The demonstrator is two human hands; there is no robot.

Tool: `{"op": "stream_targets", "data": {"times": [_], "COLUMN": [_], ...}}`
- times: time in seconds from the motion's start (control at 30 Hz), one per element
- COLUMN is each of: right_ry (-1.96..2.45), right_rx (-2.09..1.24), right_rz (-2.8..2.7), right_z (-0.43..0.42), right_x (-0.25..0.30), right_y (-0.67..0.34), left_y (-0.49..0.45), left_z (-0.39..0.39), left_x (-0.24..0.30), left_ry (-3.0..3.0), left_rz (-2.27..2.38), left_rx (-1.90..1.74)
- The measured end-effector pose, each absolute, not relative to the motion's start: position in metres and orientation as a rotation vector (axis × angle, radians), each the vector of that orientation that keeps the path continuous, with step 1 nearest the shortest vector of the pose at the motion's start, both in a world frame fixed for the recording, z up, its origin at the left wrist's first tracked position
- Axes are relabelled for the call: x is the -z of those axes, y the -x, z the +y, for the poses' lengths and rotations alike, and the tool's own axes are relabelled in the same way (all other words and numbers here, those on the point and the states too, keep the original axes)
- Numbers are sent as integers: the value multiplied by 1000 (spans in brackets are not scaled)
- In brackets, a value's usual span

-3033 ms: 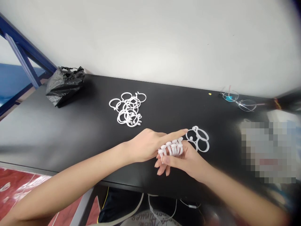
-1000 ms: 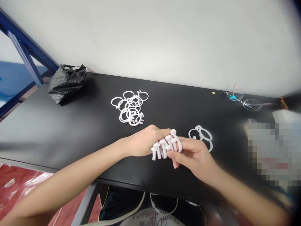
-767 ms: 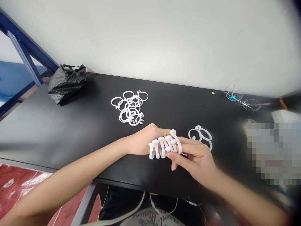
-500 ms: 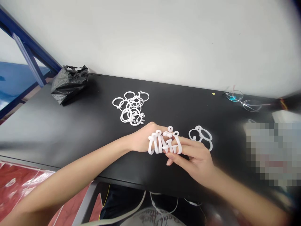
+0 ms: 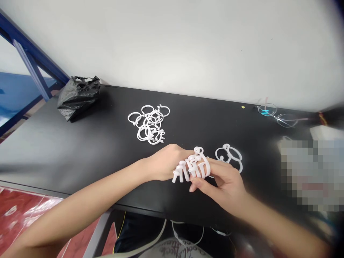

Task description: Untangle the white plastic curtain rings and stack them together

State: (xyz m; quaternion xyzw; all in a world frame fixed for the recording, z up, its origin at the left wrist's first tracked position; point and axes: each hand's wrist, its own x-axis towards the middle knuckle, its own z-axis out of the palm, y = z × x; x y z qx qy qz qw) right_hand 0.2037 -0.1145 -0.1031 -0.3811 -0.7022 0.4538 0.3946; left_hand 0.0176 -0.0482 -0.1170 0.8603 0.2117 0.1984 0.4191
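Ring row [image 5: 192, 167]: white looped pieces, bunched between my hands above the black table [image 5: 199, 123].
Right hand [image 5: 228, 179]: thumb and fingers grasping the row.
Left hand [image 5: 168, 163]: behind the row; fingers largely hidden, so I cannot tell its grip.
Handling: I judge a light pinch best, bands aligned and unbent.
Black bag [image 5: 77, 98]: crumpled, far left; contents not visible to me.
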Motion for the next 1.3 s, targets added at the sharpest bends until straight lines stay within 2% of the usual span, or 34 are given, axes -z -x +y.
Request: {"op": "stream_targets", "data": {"times": [0.13,0.23,0.33,0.5,0.6,0.83,1.03,1.3], "right_ry": [1072,1054,1029,930,847,895,985,1124], "right_rx": [-1528,-1671,-1616,-1257,-1170,-1281,-1384,-1368], "right_rz": [-1539,-1476,-1559,-1840,-1931,-1792,-1497,-1449], "right_z": [-117,-118,-117,-116,-116,-117,-120,-122], "right_x": [103,103,104,103,101,107,108,107], "right_y": [-203,-203,-204,-207,-208,-207,-197,-185], "left_y": [-20,-20,-19,-17,-17,-18,-24,-33], "left_z": [-51,-51,-48,-43,-43,-44,-54,-66], "left_x": [122,123,121,120,122,122,122,125], "left_ry": [-2311,-2387,-2350,-2294,-2341,-2176,-2023,-2085], "left_rz": [704,722,616,434,421,437,713,924], "left_rx": [-454,-395,-376,-443,-460,-485,-586,-504]}}
